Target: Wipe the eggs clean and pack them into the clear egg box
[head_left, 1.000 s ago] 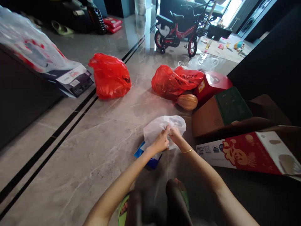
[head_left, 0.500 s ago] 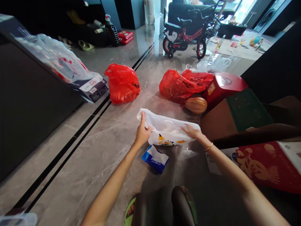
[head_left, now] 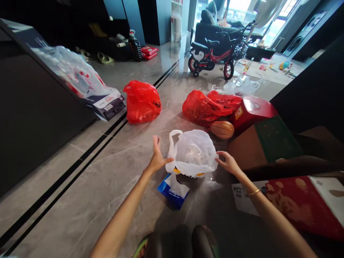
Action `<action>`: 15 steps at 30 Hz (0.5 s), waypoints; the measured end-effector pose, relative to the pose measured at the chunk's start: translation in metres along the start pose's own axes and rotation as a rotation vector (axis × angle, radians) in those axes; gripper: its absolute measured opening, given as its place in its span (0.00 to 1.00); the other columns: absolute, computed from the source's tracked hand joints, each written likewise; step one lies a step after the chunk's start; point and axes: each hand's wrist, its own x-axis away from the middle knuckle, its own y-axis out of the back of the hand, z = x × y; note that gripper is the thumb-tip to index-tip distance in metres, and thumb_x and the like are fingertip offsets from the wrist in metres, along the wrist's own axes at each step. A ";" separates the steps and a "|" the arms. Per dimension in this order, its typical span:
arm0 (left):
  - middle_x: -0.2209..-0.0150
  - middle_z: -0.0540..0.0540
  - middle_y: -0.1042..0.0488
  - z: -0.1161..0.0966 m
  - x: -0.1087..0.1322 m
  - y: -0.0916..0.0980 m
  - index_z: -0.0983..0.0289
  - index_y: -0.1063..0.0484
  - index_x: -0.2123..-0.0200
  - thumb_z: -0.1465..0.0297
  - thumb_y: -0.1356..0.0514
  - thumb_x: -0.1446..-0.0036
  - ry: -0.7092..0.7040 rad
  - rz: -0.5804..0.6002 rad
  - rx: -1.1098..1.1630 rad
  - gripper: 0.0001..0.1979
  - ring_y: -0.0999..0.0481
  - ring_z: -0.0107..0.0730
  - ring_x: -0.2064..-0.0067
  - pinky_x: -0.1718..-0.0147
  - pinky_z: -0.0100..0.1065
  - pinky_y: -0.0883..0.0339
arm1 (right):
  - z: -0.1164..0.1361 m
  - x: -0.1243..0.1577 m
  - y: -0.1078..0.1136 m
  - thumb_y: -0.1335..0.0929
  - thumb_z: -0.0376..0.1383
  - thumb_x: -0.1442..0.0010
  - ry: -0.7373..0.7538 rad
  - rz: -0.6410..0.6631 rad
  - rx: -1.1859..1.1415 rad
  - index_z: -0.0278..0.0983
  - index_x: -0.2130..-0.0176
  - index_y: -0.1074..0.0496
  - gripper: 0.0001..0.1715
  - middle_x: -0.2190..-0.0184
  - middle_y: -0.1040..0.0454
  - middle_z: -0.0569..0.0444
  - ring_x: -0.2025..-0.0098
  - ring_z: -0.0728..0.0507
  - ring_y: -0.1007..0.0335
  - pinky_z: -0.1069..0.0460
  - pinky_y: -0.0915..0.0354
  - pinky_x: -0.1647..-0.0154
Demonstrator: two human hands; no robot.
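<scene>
A white plastic bag (head_left: 195,152) with orange and black print stands on the floor, its mouth spread wide into a round opening. One handle loop sticks up at its left side. My left hand (head_left: 158,156) is open beside that side, fingers spread upward and thumb at the bag's edge. At the opposite rim, my right hand (head_left: 226,161) pinches the plastic between thumb and fingers. Just in front of the bag lies a blue Tempo tissue pack (head_left: 174,191) with a white tissue showing. What the bag holds is too pale to make out.
Behind stand two red plastic bags (head_left: 142,102) (head_left: 197,105), with an orange-brown squash-like thing (head_left: 222,129) by the right one. Along the right are a red box (head_left: 255,107), an open cardboard box (head_left: 247,147) and a red-and-white carton (head_left: 290,200). A child's bicycle (head_left: 212,57) stands farther back.
The white bag's mouth has gone from a long narrow slit to a wide round opening. My left hand has let go of its rim and spread its fingers. The view has tilted up slightly.
</scene>
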 end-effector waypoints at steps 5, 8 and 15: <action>0.33 0.73 0.50 0.005 -0.012 -0.041 0.67 0.62 0.31 0.55 0.27 0.65 0.144 0.474 0.036 0.65 0.45 0.54 0.33 0.38 0.50 0.48 | 0.023 -0.010 -0.034 0.29 0.46 0.47 0.181 0.088 0.322 0.38 0.39 0.40 0.41 0.37 0.41 0.39 0.34 0.33 0.48 0.32 0.56 0.35; 0.55 0.60 0.23 -0.003 -0.021 -0.063 0.67 0.30 0.49 0.58 0.28 0.65 0.276 0.610 0.028 0.38 0.25 0.49 0.51 0.50 0.42 0.34 | 0.023 -0.009 -0.039 0.26 0.34 0.54 -0.001 0.319 0.675 0.34 0.40 0.37 0.43 0.41 0.36 0.33 0.37 0.28 0.45 0.26 0.67 0.37; 0.58 0.60 0.23 -0.013 -0.014 -0.075 0.66 0.26 0.58 0.55 0.45 0.41 0.356 0.326 0.031 0.20 0.27 0.41 0.51 0.49 0.39 0.36 | -0.007 0.015 0.006 0.40 0.27 0.40 -0.165 0.310 0.618 0.33 0.63 0.23 0.16 0.65 0.22 0.42 0.58 0.37 0.25 0.41 0.37 0.50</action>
